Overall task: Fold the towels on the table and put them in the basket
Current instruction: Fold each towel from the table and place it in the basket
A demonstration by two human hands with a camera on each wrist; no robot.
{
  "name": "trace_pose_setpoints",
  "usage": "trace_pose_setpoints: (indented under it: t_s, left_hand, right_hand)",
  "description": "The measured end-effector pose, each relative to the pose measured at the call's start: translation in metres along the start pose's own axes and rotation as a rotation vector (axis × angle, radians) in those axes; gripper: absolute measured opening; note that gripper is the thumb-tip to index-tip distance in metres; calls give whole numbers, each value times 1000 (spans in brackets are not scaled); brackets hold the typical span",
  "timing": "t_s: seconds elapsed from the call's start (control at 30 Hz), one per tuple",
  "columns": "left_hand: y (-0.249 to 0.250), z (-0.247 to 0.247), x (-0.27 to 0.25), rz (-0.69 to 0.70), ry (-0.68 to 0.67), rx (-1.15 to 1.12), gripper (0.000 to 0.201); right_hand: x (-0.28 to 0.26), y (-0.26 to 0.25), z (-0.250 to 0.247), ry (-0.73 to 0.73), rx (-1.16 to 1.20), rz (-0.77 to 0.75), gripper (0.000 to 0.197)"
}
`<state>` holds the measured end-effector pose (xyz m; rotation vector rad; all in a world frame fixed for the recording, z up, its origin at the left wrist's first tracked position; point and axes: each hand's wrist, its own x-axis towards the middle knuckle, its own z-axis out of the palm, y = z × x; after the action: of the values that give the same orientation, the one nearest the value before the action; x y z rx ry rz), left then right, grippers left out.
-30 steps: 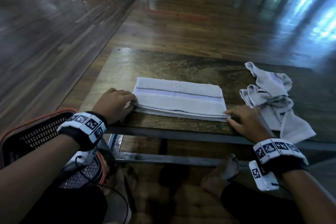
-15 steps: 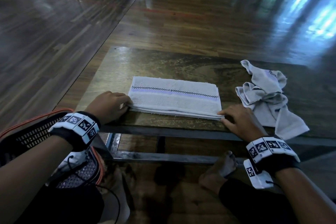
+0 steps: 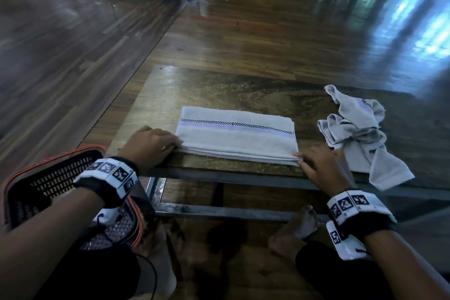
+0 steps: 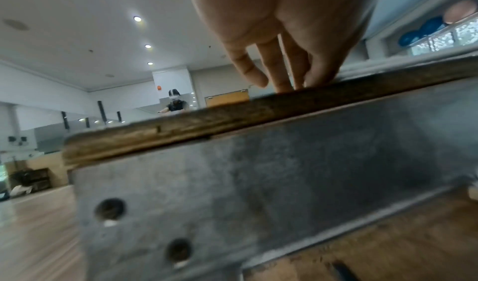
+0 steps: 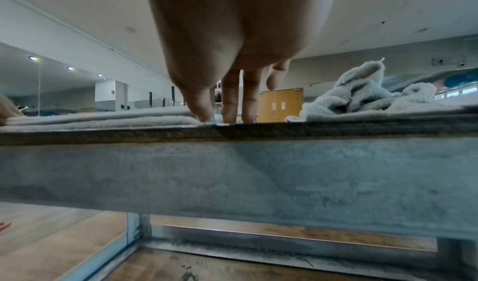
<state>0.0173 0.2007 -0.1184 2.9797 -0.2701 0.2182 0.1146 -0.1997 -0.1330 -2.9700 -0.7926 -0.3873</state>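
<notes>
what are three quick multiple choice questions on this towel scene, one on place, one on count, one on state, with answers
1. Where is the basket?
A. on the table
B. on the floor at the person's left
C. behind the crumpled towel

2. How many towels are on the table?
A. one
B. two
C. four

3. What state is the striped towel in?
A. folded flat in layers
B. rolled into a tube
C. hanging off the edge

Answers:
1 B, its orange rim sits below the table's left corner, by the left hand.
2 B, the striped towel and one crumpled towel to its right.
3 A, stacked layers show along its near edge, with the right hand at its right corner.
</notes>
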Motion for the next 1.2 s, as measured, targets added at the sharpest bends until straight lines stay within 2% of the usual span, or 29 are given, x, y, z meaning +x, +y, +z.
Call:
trace_pose_setpoints:
  t_s: [0.07, 0.17, 0.33, 0.43, 0.5, 0.57, 0.67, 0.8, 0.9, 0.97, 1.13, 1.2]
  left_hand:
    - [-1, 3, 3, -29, 17, -52, 21]
    - [-6, 0, 4, 18, -27, -81, 25]
    - [-7, -1, -7, 87, -109, -13, 58]
    - [-7, 3, -14, 129, -97, -21, 44]
    - [-5, 2, -19, 104, -77, -115, 29]
    - [-2, -2, -24, 71, -50, -235, 21]
    - [2, -15, -28, -28, 8, -396, 15]
    - [7, -50, -31, -159, 15, -890, 7]
    - [5, -69, -29, -208, 43, -1141, 19]
    - [-1, -71, -23, -229, 21, -1118, 20]
    - [-19, -61, -3, -249, -113, -979, 17]
    - [-21, -54, 8, -273, -85, -901, 15]
  right_hand:
    - [0, 1, 1, -19, -10, 21, 23]
    - [-1, 1, 0, -44, 12, -12, 28]
    - [-9, 2, -3, -151, 83, -118, 57]
    - [-14, 1, -2, -141, 98, -141, 44]
    - [-19, 2, -3, -91, 176, -163, 33]
    - [-24, 2, -6, -48, 330, -123, 26]
    - [-27, 3, -19, -13, 692, 80, 20]
    - [-25, 4, -47, 39, 1163, 216, 23]
    - [-18, 1, -61, 20, 1450, 274, 13]
    - [-8, -2, -62, -9, 1459, 311, 13]
    - [20, -4, -53, -108, 1237, 406, 11]
    - [33, -6, -48, -143, 1173, 427, 11]
